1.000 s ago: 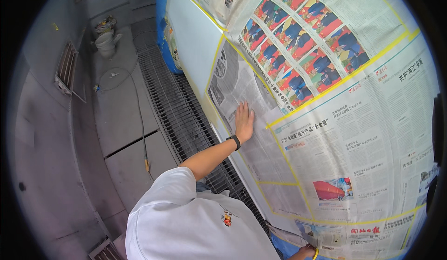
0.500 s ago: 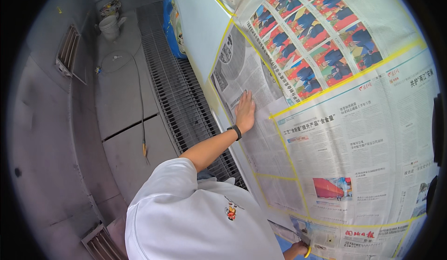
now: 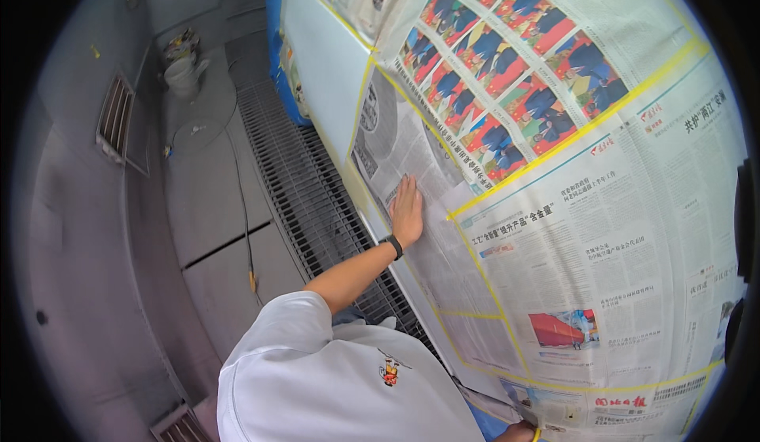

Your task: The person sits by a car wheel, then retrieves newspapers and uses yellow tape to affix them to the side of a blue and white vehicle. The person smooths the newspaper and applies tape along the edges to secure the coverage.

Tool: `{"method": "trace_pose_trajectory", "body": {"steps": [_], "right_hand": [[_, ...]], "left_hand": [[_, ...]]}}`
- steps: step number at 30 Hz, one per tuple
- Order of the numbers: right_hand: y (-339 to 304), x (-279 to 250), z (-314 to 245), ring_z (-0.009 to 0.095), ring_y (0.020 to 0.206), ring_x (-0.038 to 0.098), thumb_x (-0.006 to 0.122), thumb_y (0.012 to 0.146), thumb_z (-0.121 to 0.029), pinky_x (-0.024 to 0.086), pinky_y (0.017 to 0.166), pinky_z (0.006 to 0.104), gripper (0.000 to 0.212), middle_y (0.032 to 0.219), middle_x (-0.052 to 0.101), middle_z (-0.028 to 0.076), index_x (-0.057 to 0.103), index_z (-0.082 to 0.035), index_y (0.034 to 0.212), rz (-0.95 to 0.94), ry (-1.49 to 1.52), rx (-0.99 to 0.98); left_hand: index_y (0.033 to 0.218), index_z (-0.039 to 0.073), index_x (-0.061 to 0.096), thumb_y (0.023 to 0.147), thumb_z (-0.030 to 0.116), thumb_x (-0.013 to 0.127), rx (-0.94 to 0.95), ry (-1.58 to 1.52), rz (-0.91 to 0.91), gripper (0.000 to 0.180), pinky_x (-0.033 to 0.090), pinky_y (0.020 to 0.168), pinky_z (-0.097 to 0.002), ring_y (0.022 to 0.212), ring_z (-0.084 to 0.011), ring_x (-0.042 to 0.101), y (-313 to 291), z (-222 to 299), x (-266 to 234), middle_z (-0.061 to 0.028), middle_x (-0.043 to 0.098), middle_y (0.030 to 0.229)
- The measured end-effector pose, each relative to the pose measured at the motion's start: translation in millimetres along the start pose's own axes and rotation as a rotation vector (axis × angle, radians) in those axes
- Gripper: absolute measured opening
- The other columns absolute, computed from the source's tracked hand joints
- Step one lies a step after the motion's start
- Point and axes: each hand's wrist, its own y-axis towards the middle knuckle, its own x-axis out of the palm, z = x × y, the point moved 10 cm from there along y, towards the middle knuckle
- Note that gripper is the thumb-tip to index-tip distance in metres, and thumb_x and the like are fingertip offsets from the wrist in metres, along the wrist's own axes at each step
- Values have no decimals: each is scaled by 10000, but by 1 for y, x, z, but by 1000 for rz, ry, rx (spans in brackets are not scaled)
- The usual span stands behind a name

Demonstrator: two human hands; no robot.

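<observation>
My left hand (image 3: 407,214) lies flat with fingers extended on the newspaper sheet (image 3: 475,339) that covers the lower part of a large white panel (image 3: 321,54). A black band circles that wrist. At the bottom edge of the picture my right hand (image 3: 518,432) is partly cut off, its fingers curled by a yellow ring that looks like a roll of masking tape (image 3: 537,435). Strips of yellow tape (image 3: 495,307) run along the seams between the newspaper sheets. The sheets carry coloured photos and print.
To the left, a metal floor grating (image 3: 293,149) runs beside the panel. A dark cable (image 3: 240,181) lies on the grey floor, with a white bucket (image 3: 184,78) farther off. Vents (image 3: 116,117) sit in the left wall. Blue sheeting (image 3: 279,70) hangs at the panel's far edge.
The whole view has shifted slightly. My left hand rests at about the same spot on the newspaper, and my right hand sits a little lower and further right in the picture.
</observation>
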Motion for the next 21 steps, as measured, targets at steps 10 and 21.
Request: {"method": "trace_pose_trajectory", "body": {"steps": [10, 21], "right_hand": [[-14, 24, 45, 338, 1227, 604, 459, 1043, -438, 489, 1046, 464, 532, 1379, 621, 159, 575, -26, 1359, 192, -21, 18], [-96, 94, 57, 316, 1251, 597, 466, 1042, -437, 489, 1048, 439, 530, 1405, 611, 143, 563, -49, 1389, 218, -83, 38]], "left_hand": [[1626, 59, 288, 1115, 396, 239, 29, 107, -93, 614, 118, 1245, -500, 1573, -345, 200, 23, 9, 2, -194, 236, 1697], [1630, 38, 258, 1113, 385, 272, 159, 14, 0, 623, 108, 1248, -519, 1581, -357, 169, 22, 9, -2, -196, 227, 1699]]}}
